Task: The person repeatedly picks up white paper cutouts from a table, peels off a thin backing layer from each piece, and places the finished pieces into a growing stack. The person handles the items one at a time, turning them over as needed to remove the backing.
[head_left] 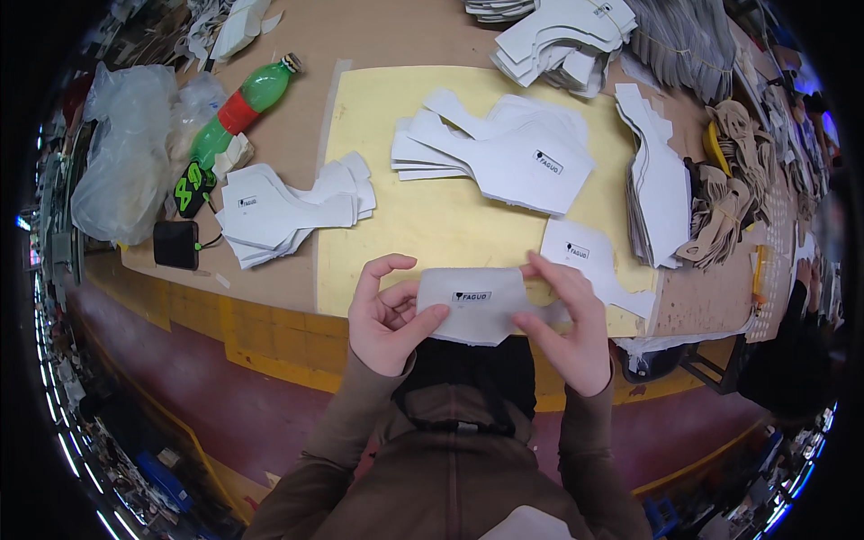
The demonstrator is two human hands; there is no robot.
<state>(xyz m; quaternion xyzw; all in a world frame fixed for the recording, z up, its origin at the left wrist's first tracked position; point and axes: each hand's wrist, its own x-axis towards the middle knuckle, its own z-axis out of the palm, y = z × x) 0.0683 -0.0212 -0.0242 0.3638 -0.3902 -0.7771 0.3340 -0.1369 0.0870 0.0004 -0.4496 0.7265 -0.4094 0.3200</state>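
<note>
Between my two hands, just above the table's near edge, is a white cut fabric piece (474,322) with a small printed label. My left hand (387,315) grips its left side, thumb on top. My right hand (569,319) pinches its right side between thumb and fingers. Just beyond my right hand lies a single white cut piece (585,261) with a narrow tail. Farther back a fanned stack of white pieces (513,166) rests on the yellow sheet (396,243). Another stack of white pieces (270,211) sits to the left.
At the left are a green bottle (267,85), a clear plastic bag (126,153) and a black phone-like object (175,245). To the right stand a white stack (655,180) and tied beige bundles (720,216). Grey stacked pieces (679,45) lie behind. Another person's arm (792,306) shows far right.
</note>
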